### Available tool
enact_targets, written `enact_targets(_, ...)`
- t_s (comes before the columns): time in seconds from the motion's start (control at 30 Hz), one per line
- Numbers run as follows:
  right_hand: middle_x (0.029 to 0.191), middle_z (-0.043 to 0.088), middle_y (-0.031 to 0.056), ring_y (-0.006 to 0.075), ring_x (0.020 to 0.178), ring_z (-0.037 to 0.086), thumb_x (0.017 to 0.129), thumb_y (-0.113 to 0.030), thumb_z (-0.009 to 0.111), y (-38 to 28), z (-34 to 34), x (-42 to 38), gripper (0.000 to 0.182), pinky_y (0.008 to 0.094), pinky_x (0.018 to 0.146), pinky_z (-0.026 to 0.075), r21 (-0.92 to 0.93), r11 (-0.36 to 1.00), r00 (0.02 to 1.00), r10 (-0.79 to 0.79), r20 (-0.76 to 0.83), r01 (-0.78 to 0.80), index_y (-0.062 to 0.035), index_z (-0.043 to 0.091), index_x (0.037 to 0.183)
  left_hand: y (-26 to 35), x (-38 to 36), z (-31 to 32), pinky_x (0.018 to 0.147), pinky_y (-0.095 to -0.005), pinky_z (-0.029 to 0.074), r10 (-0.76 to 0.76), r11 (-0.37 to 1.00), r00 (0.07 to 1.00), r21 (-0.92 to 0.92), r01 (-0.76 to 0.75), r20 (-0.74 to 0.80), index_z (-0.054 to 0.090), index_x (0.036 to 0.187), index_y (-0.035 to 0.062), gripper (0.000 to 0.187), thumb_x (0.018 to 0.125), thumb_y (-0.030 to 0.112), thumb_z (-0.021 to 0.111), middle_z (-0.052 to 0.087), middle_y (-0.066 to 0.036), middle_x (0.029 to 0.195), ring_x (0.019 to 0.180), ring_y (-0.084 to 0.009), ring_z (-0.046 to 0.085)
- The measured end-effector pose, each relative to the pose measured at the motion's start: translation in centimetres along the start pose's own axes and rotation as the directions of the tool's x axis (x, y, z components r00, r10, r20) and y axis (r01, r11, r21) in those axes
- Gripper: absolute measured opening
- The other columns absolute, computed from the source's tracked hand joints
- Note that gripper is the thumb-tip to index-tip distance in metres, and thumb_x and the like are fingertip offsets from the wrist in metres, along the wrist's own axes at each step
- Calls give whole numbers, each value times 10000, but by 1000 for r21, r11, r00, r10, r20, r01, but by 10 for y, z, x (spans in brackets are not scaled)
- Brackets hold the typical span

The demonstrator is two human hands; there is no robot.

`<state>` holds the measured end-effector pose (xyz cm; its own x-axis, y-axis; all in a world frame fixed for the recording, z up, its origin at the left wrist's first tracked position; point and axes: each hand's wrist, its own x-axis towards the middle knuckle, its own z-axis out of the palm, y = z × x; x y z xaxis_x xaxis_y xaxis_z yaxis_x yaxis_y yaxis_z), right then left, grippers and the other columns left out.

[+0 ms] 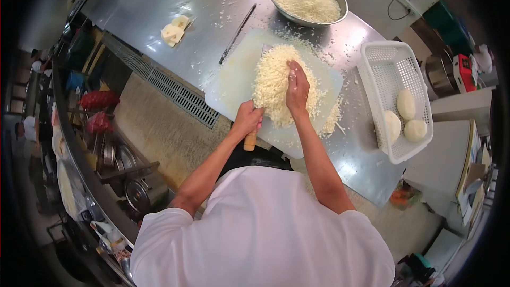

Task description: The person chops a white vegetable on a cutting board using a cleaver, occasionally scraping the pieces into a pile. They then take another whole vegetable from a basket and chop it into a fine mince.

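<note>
My left hand [247, 119] is closed around the wooden handle of a cleaver [249, 142] at the near edge of a pale cutting board [228, 90]. Its blade is mostly hidden by a heap of finely chopped white vegetable [273, 77]; a small grey metal corner shows at the heap's far side. My right hand [297, 89] lies on the right part of this heap, fingers stretched out and pointing away from me, gripping nothing. Loose white bits are scattered over the board around both hands.
A metal bowl [307, 22] full of chopped white vegetable stands at the back. A white basket [366, 69] at right holds three pale round vegetables. A thin dark blade-like strip [237, 34] and cut white pieces [174, 32] lie on the steel table [207, 5].
</note>
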<state>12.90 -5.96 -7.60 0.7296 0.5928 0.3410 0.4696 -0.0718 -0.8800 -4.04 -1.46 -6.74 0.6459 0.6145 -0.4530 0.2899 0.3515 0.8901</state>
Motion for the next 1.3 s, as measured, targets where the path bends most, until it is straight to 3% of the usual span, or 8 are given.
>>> enact_targets(0.4, 1187, 617, 148, 250, 1132, 554, 980, -167, 358, -64, 16, 52, 375, 344, 1012, 374, 408, 913, 877, 195, -438, 0, 51, 601, 1166, 124, 17, -33, 390, -275, 417, -142, 990, 947, 20, 143, 287, 513, 865, 19, 72, 893, 85, 522, 496, -16, 574, 424, -99, 478)
enact_targets(0.67, 1203, 620, 147, 256, 1147, 549, 964, -229, 356, -41, -2, 238, 418, 328, 1013, 371, 328, 936, 845, 70, -530, 128, 23, 614, 1174, 233, 162, 6, 391, -288, 425, 339, 906, 868, 122, -405, 363, 530, 693, -1, 170, 834, 89, 559, 523, -42, 544, 412, -129, 511)
enact_targets(0.73, 1254, 598, 145, 265, 1195, 529, 959, -249, 376, -29, -9, 263, 419, 327, 1022, 363, 265, 961, 848, 201, -490, -75, -3, 601, 1214, 238, 221, 27, 438, -352, 470, 441, 824, 839, 227, -520, 319, 561, 711, -59, 168, 787, 90, 549, 575, -119, 562, 439, -200, 564)
enact_targets(0.87, 1307, 563, 145, 271, 1263, 478, 962, -245, 395, -6, -27, 221, 419, 333, 1053, 339, 96, 985, 850, 173, -498, -145, -2, 571, 1254, 257, 262, 30, 607, -452, 509, 428, 535, 836, 650, -540, 343, 616, 840, -117, 247, 736, 83, 512, 620, -310, 725, 739, -442, 653)
enact_targets(0.93, 1314, 554, 155, 276, 1277, 463, 961, -186, 404, -4, -33, 160, 394, 344, 1078, 315, 50, 997, 821, 80, -565, -63, 25, 559, 1255, 239, 254, 13, 610, -422, 492, 663, 386, 709, 700, -600, 243, 600, 862, -95, 220, 760, 85, 527, 627, -269, 724, 699, -383, 655)
enact_targets(1.07, 1318, 541, 173, 298, 1293, 442, 961, -125, 385, -4, -30, -5, 377, 372, 1091, 301, -61, 972, 761, 136, -634, -225, 37, 552, 1258, 243, 182, -55, 567, -375, 440, 498, 573, 735, 462, -677, 459, 567, 816, -26, 144, 841, 116, 568, 571, -201, 643, 559, -262, 566)
enact_targets(1.17, 1377, 477, 184, 331, 1330, 383, 957, -122, 372, -5, -9, -98, 403, 413, 1110, 257, -199, 925, 765, 132, -630, -324, 30, 506, 1304, 227, 175, -93, 556, -399, 437, 356, 431, 750, 614, -661, 557, 576, 797, -24, 140, 840, 109, 588, 556, -203, 627, 544, -303, 568)
enact_targets(1.3, 1434, 376, 219, 382, 1356, 307, 942, -125, 381, -8, 29, -112, 445, 477, 1125, 176, -520, 686, 796, 145, -587, -508, 37, 425, 1355, 183, 205, -97, 531, -454, 423, 344, 28, 586, 616, -787, 733, 613, 810, 44, 61, 816, 104, 604, 589, -185, 665, 565, -398, 542)
